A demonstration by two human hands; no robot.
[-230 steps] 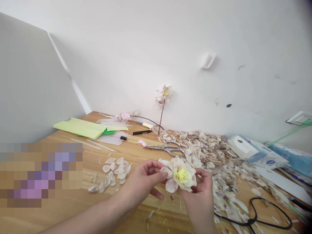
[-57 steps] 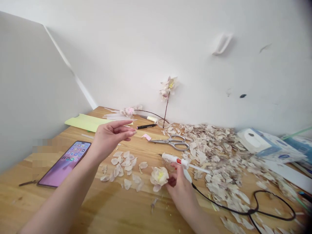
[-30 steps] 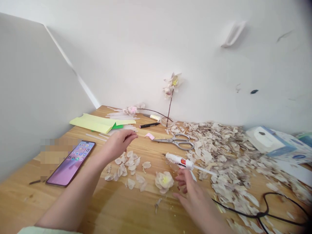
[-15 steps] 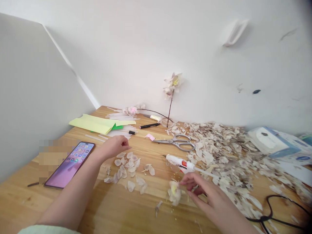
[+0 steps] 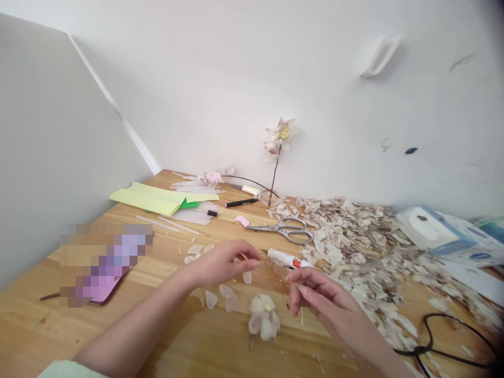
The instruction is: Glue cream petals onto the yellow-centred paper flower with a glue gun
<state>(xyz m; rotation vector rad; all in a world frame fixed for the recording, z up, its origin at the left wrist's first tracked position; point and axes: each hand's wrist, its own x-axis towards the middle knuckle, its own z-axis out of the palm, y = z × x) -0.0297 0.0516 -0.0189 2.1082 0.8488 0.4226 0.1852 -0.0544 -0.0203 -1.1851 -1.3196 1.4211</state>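
Left hand [image 5: 224, 263], fingers loosely curled, and right hand [image 5: 319, 296], fingertips pinched closed on nothing visible, are raised over the wooden table [image 5: 47, 328], the handmade flower [image 5: 263, 317] lying just below the fingers, the glue gun [image 5: 284, 258] within reach just beyond them.

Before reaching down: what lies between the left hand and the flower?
In the head view, loose pale petals lie between the left hand and the flower.
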